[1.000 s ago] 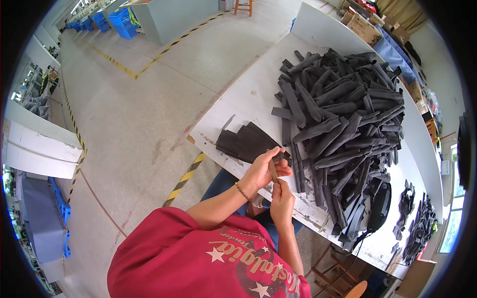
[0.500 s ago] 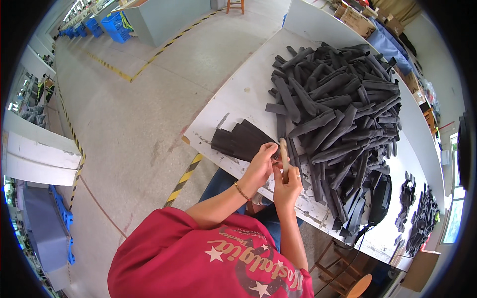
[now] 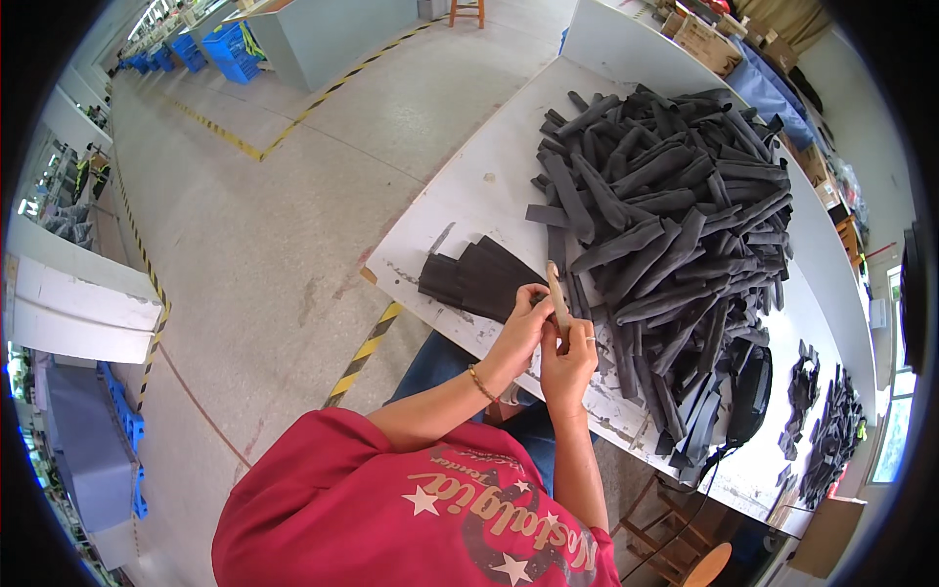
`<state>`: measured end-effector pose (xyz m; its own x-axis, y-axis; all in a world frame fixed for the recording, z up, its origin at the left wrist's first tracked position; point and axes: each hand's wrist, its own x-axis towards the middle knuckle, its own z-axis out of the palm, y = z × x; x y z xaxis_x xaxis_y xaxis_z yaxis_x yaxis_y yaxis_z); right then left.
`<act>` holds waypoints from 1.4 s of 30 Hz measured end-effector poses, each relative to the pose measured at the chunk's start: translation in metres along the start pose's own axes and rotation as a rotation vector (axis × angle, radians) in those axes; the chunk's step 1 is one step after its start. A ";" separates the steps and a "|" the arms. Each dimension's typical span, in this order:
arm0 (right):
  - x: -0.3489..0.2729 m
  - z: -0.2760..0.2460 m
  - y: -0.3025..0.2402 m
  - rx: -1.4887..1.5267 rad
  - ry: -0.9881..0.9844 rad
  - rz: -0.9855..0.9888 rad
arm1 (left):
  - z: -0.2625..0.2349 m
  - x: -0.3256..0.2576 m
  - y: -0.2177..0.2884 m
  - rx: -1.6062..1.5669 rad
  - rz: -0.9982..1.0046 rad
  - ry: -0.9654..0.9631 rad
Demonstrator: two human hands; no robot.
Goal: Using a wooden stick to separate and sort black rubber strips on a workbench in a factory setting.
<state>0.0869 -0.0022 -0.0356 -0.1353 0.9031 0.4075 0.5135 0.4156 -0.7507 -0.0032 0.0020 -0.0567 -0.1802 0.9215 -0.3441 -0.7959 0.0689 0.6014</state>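
My right hand (image 3: pixel 570 364) is closed around a light wooden stick (image 3: pixel 558 296), which points up and away from me. My left hand (image 3: pixel 523 325) is pinched beside the stick, its fingertips against a small dark piece of fabric that is mostly hidden. Both hands meet over the near edge of the white table (image 3: pixel 455 191). Just left of them lies a neat stack of flat black fabric strips (image 3: pixel 479 278), fanned a little. To their right a large heap of dark grey fabric tubes (image 3: pixel 675 205) covers much of the tabletop.
A black oval object with a cord (image 3: pixel 750 394) lies right of the heap. Smaller dark scraps (image 3: pixel 829 440) lie farther right. A wooden stool (image 3: pixel 706 565) stands below the table's right end. Low white walls (image 3: pixel 626 44) border the table's far side. Blue crates (image 3: pixel 230 54) stand across the floor.
The wooden stick has tilted slightly to the left at its tip, and both hands have shifted a little. The fabric strips and the heap stay as they were.
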 end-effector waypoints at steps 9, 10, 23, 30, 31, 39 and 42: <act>0.005 -0.011 0.007 0.080 -0.131 0.027 | -0.013 0.004 0.018 0.388 0.041 -0.106; 0.005 -0.014 0.005 0.168 -0.173 0.146 | -0.017 0.005 0.016 0.434 0.082 -0.146; 0.041 -0.063 0.015 0.872 0.213 0.404 | -0.022 -0.030 -0.002 0.582 -0.091 -0.227; 0.016 -0.061 0.007 0.303 -0.159 0.323 | -0.004 -0.029 0.019 0.762 0.304 -0.173; 0.014 -0.059 0.007 0.306 -0.166 0.275 | -0.005 -0.027 0.019 0.764 0.306 -0.172; 0.010 -0.048 0.010 0.141 -0.234 0.140 | -0.006 -0.028 0.020 0.696 0.163 -0.278; 0.013 -0.050 0.005 0.185 -0.290 0.144 | -0.019 -0.008 0.035 0.788 -0.008 -0.516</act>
<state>0.1302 0.0061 -0.0076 -0.3210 0.9357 0.1463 0.3867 0.2705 -0.8816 -0.0407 -0.0100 -0.0467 0.2526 0.9622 -0.1020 -0.1421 0.1411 0.9797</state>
